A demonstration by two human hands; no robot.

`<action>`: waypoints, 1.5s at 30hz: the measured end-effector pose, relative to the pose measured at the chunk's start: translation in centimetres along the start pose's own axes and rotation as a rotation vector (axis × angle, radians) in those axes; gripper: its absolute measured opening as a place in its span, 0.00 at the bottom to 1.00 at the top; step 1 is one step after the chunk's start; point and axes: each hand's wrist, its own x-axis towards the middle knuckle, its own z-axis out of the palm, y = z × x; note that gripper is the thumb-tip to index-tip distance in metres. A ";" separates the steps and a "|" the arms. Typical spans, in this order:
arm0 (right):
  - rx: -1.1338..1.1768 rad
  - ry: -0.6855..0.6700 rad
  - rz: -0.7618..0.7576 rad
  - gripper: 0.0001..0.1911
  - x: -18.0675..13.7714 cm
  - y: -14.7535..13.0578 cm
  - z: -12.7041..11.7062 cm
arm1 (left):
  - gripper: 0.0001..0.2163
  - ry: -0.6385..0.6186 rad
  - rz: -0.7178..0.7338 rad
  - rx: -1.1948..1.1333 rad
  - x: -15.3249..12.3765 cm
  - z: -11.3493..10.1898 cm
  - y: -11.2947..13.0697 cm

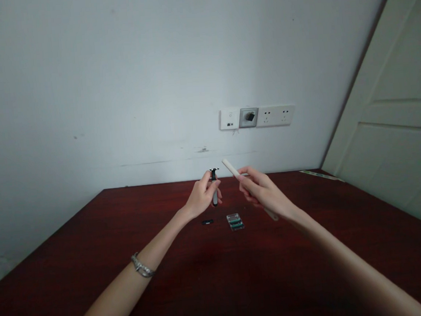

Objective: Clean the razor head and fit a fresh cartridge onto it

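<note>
A: What had you got hold of?
B: My left hand (pixel 202 198) was closed round the razor (pixel 213 183), fingers wrapped on the lower handle, head up, above the table (pixel 93 247). My right hand (pixel 260 191) was pinched shut on a white stick (pixel 230 168), its free end slanting up toward the razor head, close but apart
A: And beneath?
B: A pack (pixel 235 221) and a small black bit (pixel 207 221) lay on the table just under my hands, near each other, not touching
A: What worried you?
B: The razor head looked bare, though it was too small to be sure, and the stick's tip was near it. A jerk of either hand, I judged, could have knocked them together, nicked a finger, or dropped the razor onto the pack. My grip sat low on the handle, so the top could have wobbled
</note>
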 end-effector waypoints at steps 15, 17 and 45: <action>0.058 0.048 -0.116 0.14 -0.7 3.5 3.1 | 0.11 0.002 0.086 0.045 0.0 0.1 -0.6; 0.050 0.056 -0.122 0.14 -0.9 3.5 3.2 | 0.11 0.014 0.085 0.035 0.0 0.0 -0.6; -0.006 0.180 -0.194 0.14 -0.5 4.3 5.1 | 0.10 0.021 0.062 -0.029 0.2 -0.4 0.3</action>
